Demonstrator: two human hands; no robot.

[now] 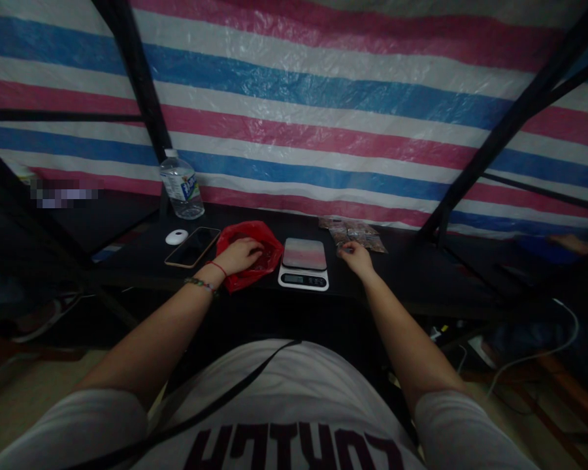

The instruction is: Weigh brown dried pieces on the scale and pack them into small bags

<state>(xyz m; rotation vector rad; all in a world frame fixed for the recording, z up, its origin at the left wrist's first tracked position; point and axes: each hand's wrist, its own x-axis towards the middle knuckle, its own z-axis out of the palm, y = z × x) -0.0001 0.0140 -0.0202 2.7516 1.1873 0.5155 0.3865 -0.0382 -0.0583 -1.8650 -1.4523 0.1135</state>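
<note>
Left hand (242, 254): yours rests in the mouth of the red bag (249, 261), fingers curled into it; whether they pinch anything you cannot tell.
Right hand (355, 256): pinches the near edge of the clear packets (353, 232).
Scale (304, 263): sits between both hands, pan bare.
Advice: draw one packet only, toward 6 o'clock, and steady the bag.
Red bag: crumpled thin plastic, open-topped, at 9 o'clock of the scale on the counter (421, 274).

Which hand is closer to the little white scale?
It's close, but the right hand looks a bit nearer, just off the scale's right side at the clear packets. The left hand is on its left, reaching into the red bag.
</note>
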